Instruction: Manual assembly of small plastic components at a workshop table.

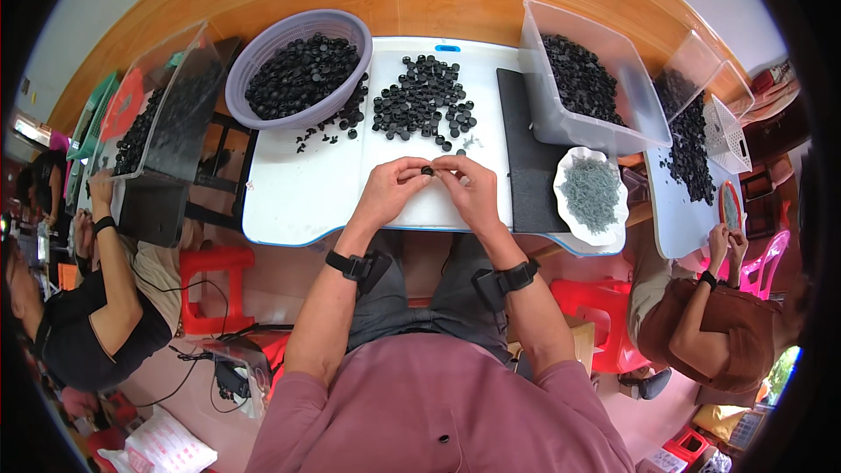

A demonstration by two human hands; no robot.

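Over the front part of the white table, my two hands meet fingertip to fingertip. My left hand pinches a small round black cap between thumb and forefinger. My right hand is closed in a pinch right beside that cap; whatever tiny thing its fingertips hold is hidden. Just beyond my hands lies a loose pile of similar black caps, a few of them close to my fingers. Right of my hands, a white scalloped dish holds many small grey-green pieces.
A lilac basket full of black caps stands at the back left, with small black bits beside it. At the back right, a clear bin holds black parts near a black board. Other people work at tables on both sides.
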